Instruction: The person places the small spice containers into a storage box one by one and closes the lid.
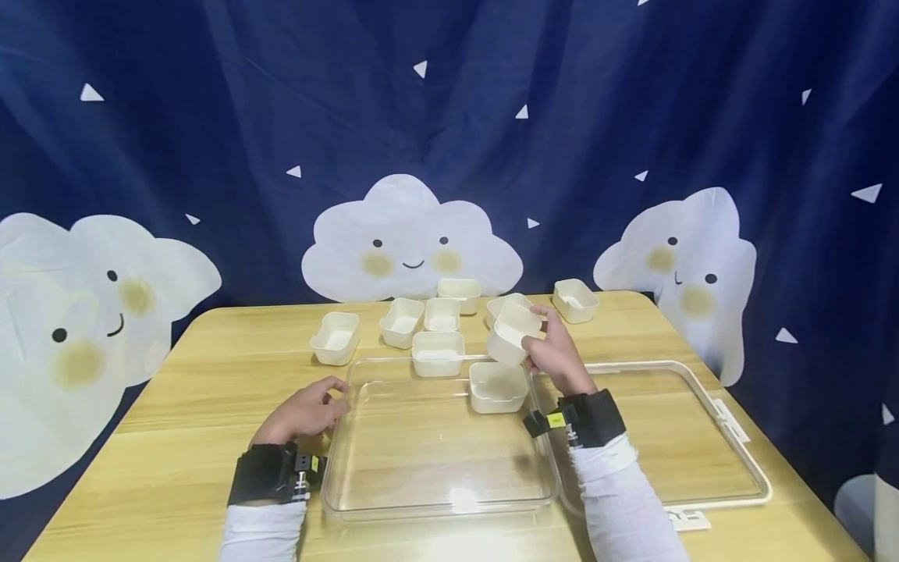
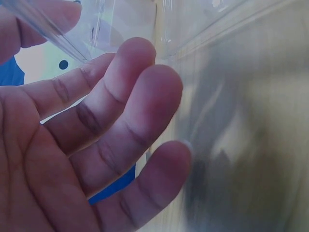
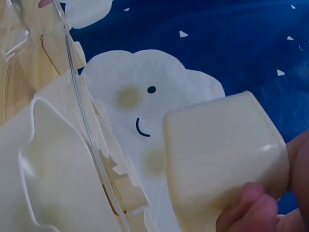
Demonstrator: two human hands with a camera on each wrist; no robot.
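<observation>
My right hand (image 1: pixel 558 355) holds a small cream plastic bin (image 1: pixel 511 332) by its side, tilted, above the back right corner of a clear plastic box (image 1: pixel 438 511). In the right wrist view, the fingers (image 3: pixel 256 212) press on the outer wall of the bin. Inside that box corner sits another cream bin (image 1: pixel 497 394). My left hand (image 1: pixel 305 410) is at the box's back left corner. Its thumb (image 2: pixel 53 21) crosses the box rim in the left wrist view, while the other fingers (image 2: pixel 149 104) curve loosely outside.
Several cream bins stand behind the box, among them one at far left (image 1: pixel 335 339), one at the box's back wall (image 1: pixel 438 355) and one at far right (image 1: pixel 576 302). A clear lid (image 1: pixel 762 492) with white edging and clips lies right of the box. A cloud-patterned curtain (image 1: pixel 463 117) hangs behind.
</observation>
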